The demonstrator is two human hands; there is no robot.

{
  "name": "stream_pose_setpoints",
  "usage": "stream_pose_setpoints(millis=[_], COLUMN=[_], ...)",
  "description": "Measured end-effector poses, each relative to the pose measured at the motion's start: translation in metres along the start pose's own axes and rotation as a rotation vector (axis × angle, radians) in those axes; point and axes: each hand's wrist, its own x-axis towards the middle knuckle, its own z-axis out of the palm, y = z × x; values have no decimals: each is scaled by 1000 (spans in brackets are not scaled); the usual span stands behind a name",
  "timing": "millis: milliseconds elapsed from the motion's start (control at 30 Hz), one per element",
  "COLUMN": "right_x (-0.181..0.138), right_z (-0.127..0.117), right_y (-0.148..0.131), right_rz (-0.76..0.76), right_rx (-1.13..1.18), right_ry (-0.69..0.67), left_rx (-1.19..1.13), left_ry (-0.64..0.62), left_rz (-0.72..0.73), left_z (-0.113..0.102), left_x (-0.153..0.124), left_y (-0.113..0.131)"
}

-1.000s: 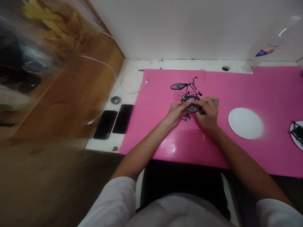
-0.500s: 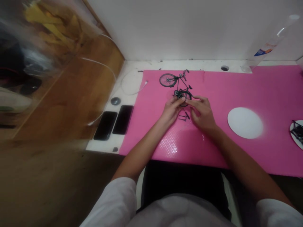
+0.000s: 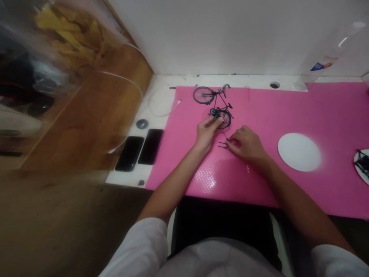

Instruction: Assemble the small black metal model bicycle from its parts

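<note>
I see the left hand (image 3: 205,134) pinching the bike (image 3: 215,102) at its rear, its length running toward the wall (image 3: 201,38); the right hand (image 3: 245,142), nearer the black part (image 3: 225,146), is almost closed, its hold unclear.

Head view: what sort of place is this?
Looks like a tabletop workspace, perhaps a small workshop or home; can't tell which. Clues: the pink mat on a white tabletop, the miniature bicycle in the left hand, and dark parts at the right edge.
</note>
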Motion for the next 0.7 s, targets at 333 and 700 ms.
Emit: stream_pose_setpoints(millis=[333, 700], right_x=[2, -3], right_z=[-1, -2], right_y=[6, 30], right_rz=[297, -42], right_rx=[-31, 76], right_ry=[-96, -103], left_rx=[91, 89], left_ry=[24, 24], left_rz=[91, 65], left_z=[-7, -9], left_x=[8, 12], left_y=[-4, -7])
